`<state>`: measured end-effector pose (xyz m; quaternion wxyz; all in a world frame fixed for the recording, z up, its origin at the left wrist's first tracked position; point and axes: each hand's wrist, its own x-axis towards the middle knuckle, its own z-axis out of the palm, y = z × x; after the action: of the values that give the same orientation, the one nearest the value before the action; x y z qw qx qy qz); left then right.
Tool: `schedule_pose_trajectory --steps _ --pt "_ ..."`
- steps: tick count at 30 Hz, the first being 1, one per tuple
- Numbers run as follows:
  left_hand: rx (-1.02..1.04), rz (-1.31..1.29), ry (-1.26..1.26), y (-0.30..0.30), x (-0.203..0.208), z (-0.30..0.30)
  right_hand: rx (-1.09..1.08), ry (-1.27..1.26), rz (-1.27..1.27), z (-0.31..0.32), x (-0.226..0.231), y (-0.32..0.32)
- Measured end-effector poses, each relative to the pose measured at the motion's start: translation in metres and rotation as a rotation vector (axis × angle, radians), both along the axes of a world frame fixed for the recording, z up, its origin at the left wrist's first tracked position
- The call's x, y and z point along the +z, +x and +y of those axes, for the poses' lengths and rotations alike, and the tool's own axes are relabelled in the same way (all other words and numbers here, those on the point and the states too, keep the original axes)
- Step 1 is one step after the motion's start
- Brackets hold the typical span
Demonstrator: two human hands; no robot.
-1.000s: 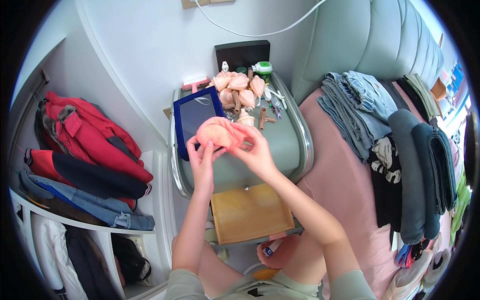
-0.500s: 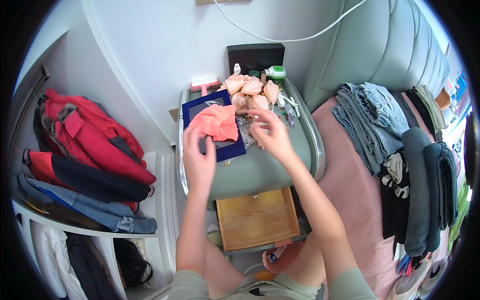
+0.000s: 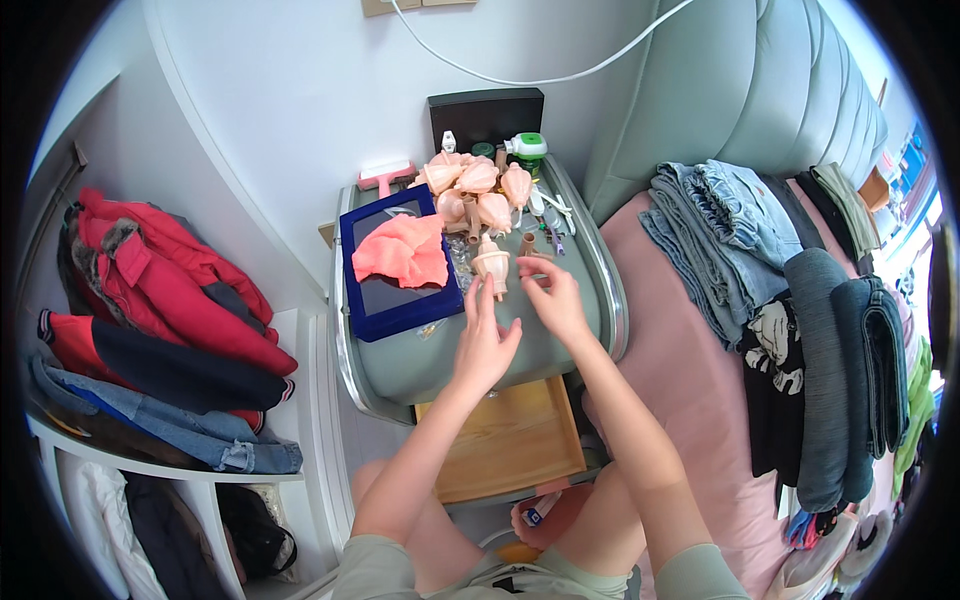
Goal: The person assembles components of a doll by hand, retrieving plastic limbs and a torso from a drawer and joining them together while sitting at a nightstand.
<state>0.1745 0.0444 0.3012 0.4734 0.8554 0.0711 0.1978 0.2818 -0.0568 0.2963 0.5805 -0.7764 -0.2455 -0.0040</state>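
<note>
Side by side over a grey-green bedside table (image 3: 400, 380), my left hand (image 3: 487, 340) and my right hand (image 3: 555, 305) have their fingers apart. Between them stands a pale pink bulb-shaped plastic piece (image 3: 491, 262). Fingertips of my left hand reach its lower part; whether they touch it I cannot tell. My right hand's thumb and fingers are just below a small brown tubular piece (image 3: 528, 246). Left of these, a crumpled coral cloth (image 3: 402, 250) lies on a blue-framed flat case (image 3: 395, 322). Several similar pink pieces (image 3: 478, 177) are heaped behind.
At the table's back are a pink-and-white roller (image 3: 386, 177), a green-and-white bottle (image 3: 527, 147) and a black box (image 3: 487, 115). Below, a wooden drawer (image 3: 500, 440) is pulled out. Clothes fill the left shelves; folded jeans (image 3: 715, 250) lie on the pink bed at right.
My left hand has moved right, away from the coral cloth, to the pink bulb-shaped piece. The cloth lies on the blue-framed case. My right hand has lowered slightly, and the whole view has shifted.
</note>
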Motion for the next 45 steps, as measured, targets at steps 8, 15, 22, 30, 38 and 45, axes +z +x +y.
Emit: schedule_pose_trajectory --steps 8,15,22,30,38,45 --pt "-0.021 -0.032 -0.089 0.013 -0.027 0.006 0.009 -0.200 -0.003 0.012 0.000 -0.008" --pt "-0.018 -0.008 -0.037 0.007 -0.018 -0.004 0.012 -0.047 0.113 0.013 -0.009 -0.017" --pt "-0.118 -0.151 0.005 -0.011 -0.012 -0.013 -0.003 0.227 0.226 0.003 -0.019 -0.039" --pt "-0.202 -0.115 0.079 -0.048 -0.006 -0.032 -0.108 0.440 0.352 -0.018 -0.018 -0.088" --pt "-0.278 -0.120 0.148 -0.094 -0.009 -0.064 -0.159 0.419 0.342 -0.057 -0.029 -0.131" --pt "-0.272 -0.128 0.092 -0.131 -0.029 -0.077 -0.090 0.280 0.283 -0.089 -0.041 -0.165"
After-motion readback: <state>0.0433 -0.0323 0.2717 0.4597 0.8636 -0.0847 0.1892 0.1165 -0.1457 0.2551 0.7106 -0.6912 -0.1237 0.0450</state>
